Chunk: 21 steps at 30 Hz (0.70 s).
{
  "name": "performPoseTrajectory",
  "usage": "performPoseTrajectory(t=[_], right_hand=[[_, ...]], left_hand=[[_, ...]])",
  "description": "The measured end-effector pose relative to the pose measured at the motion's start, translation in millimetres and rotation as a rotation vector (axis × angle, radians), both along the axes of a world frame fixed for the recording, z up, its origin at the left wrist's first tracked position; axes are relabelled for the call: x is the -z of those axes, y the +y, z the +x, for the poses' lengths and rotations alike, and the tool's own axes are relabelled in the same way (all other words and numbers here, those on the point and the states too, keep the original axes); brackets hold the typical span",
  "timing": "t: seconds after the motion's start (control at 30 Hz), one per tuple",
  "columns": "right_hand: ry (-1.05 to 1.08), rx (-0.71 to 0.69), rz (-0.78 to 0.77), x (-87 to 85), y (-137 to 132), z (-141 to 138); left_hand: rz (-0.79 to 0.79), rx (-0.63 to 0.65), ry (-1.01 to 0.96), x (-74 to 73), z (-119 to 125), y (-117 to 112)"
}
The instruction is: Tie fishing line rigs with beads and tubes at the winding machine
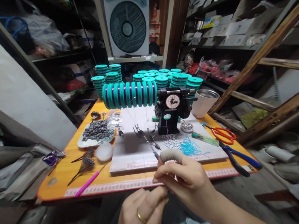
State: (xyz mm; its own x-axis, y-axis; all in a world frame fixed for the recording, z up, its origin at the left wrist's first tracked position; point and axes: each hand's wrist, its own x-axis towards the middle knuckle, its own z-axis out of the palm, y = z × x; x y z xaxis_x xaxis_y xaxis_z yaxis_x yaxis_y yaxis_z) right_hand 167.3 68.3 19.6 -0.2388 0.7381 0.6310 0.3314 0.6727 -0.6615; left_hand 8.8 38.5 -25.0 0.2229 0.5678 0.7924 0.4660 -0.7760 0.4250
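Left hand (142,210): nearest the camera, with a gold ring (141,215); its fingers are curled and the tips look pressed together, just below the other hand's fingertips.
Right hand (191,179): reaches in from the lower right; thumb and fingers look pressed together, with a pale wrap (172,155) on one finger. I cannot tell what, if anything, either hand pinches.
Grey weight (156,155): over the near part of the white board (128,158), at the tip of the wrapped finger, on its left; touching or only just beside, I cannot tell.
Long axis: slants from upper left down to lower right, toward the right fingertips.
Nearer hand: the right; the left lies farther off, below.
Other weights (139,131): beyond and to the left, on the board.
Blue pieces (189,147): beyond the right hand's knuckles, apart from them.
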Motion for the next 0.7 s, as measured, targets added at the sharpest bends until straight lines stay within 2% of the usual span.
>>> performPoseTrajectory(t=[0.03, 0.1, 0.17, 0.23, 0.3, 0.33, 0.4, 0.47, 0.57, 0.63, 0.7], right_hand=[[-0.013, -0.015, 0.024, -0.9, 0, 1], [-0.079, -0.122, 0.075, -3.0, -3, 6], [-0.169, -0.24, 0.002, -4.6, -7, 10], [-0.212, -0.264, -0.136, -5.2, -10, 13], [-0.175, -0.223, -0.21, -5.0, -13, 13], [-0.152, -0.216, -0.199, -4.8, -13, 13], [-0.131, -0.24, -0.168, -4.6, -14, 12], [-0.104, -0.238, -0.112, -4.9, -13, 10], [0.015, -0.122, -0.06, -5.6, -6, 3], [0.081, -0.047, -0.097, -5.8, -1, -3], [0.088, -0.034, -0.119, -6.1, 3, -7]], left_hand=[[-0.106, 0.046, -0.067, -0.9, -1, 0], [-0.444, 0.149, -0.294, -4.9, -3, 2], [-0.843, 0.261, -0.559, -9.8, -6, 4], [-1.157, 0.387, -0.765, -13.7, -7, 6], [-1.302, 0.48, -0.853, -15.4, -6, 6], [-1.292, 0.494, -0.843, -15.2, -5, 6], [-1.097, 0.417, -0.71, -13.3, -2, 5], [-0.714, 0.226, -0.467, -9.8, -1, 4], [-0.13, -0.051, -0.105, -5.5, -5, 6], [0.143, -0.08, 0.104, -5.6, -11, 12], [0.313, 0.009, 0.275, -8.3, -17, 18]])
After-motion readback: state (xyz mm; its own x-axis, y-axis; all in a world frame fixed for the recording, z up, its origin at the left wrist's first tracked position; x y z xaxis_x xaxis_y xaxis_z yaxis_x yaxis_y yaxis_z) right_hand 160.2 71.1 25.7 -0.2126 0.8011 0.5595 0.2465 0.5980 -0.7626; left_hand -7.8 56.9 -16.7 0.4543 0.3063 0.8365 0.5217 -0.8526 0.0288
